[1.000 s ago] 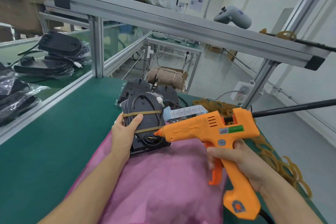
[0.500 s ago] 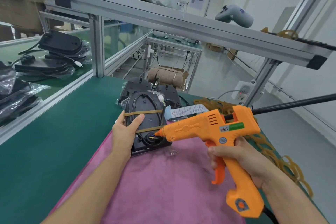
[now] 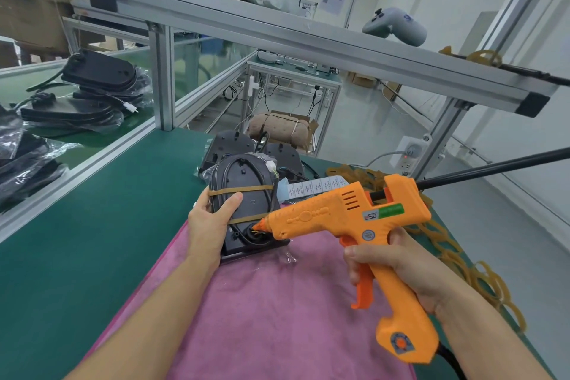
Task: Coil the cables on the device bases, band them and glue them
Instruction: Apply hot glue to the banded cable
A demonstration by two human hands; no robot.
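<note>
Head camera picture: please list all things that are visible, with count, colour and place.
device base: one, black, upright on the cloth, cable coiled on it
rubber bands: two, tan, across the base
glue gun: one, orange, nozzle at the base's lower part
cloth: one, pink, on the table
table: one, green top
loose bands: pile, tan, at right of the cloth
more bases: several, black, behind the left rail
controller: one, grey, upper shelf
left hand: holds the base
right hand: grips the gun

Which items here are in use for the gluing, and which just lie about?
In use: orange glue gun, black banded device base, pink cloth, left hand, right hand.
Lying about: grey game controller, loose tan rubber bands, white label strip.
</note>
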